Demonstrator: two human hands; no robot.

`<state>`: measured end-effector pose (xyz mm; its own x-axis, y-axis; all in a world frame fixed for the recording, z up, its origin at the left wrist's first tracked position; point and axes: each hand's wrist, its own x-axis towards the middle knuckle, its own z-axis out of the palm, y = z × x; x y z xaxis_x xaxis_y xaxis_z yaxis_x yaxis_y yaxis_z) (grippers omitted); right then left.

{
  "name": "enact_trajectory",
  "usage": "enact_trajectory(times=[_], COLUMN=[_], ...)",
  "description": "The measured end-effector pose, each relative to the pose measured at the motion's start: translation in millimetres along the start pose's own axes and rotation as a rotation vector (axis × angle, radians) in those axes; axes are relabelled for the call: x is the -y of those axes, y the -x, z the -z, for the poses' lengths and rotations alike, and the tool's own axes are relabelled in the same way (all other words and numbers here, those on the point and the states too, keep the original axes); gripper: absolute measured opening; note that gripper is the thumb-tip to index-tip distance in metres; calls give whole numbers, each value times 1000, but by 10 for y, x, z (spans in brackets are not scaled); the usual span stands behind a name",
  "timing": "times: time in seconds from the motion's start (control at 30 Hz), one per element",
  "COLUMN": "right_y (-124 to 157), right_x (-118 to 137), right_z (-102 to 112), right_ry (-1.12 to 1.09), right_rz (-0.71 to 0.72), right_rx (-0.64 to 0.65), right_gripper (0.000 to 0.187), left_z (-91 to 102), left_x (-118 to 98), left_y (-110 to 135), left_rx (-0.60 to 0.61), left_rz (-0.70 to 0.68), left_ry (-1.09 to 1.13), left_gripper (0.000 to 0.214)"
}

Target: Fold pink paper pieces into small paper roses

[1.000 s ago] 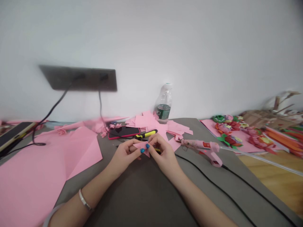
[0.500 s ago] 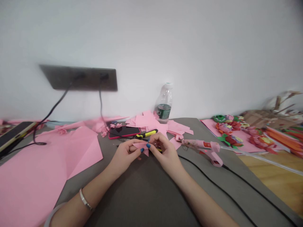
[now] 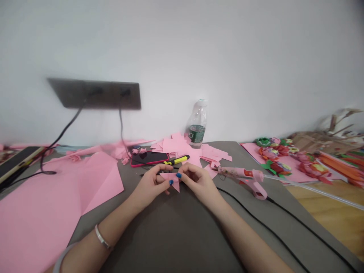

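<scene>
Over the grey tabletop (image 3: 170,235), my left hand (image 3: 149,185) and right hand (image 3: 197,182) pinch a pink paper triangle (image 3: 173,180), long edge left-right, tip pointing near.

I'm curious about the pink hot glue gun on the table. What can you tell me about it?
The pink hot glue gun lies on its side on the grey table top, just right of the person's right hand, apparently not touching it. Its plastic-looking body is speckled, with a small red-orange patch, and its handle angles towards the person. The nozzle points left towards pink paper scraps. A long clear glue stick extends rightwards from the back, and a black cord runs from near the handle.
</scene>
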<state>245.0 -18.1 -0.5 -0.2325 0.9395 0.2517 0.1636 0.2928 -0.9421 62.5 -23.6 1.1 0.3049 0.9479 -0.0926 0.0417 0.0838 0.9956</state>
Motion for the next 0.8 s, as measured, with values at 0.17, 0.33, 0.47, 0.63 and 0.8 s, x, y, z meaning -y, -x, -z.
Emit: enact_trajectory(times=[0.17,0.33,0.47,0.63,0.8], right_y=[-6,3,9,8,11], right_x=[5,32,32,32,43], right_z=[-1,-16,-33,-20,-33], right_ry=[-16,15,22,20,57], right_rz=[-4,8,17,92,104], right_rx=[-10,3,-2,-68,-19], right_gripper=[24,22,19,11,4], left_z=[-8,-17,-19,-28,-23], left_x=[-8,1,5,-27,-17], left_y=[-3,-7,-9,1,-2], left_rx=[41,64,79,-12,-67], left_rz=[-25,-41,-38,-25,-39], left_ry=[35,24,-3,54,95], left_gripper=[26,21,25,31,31])
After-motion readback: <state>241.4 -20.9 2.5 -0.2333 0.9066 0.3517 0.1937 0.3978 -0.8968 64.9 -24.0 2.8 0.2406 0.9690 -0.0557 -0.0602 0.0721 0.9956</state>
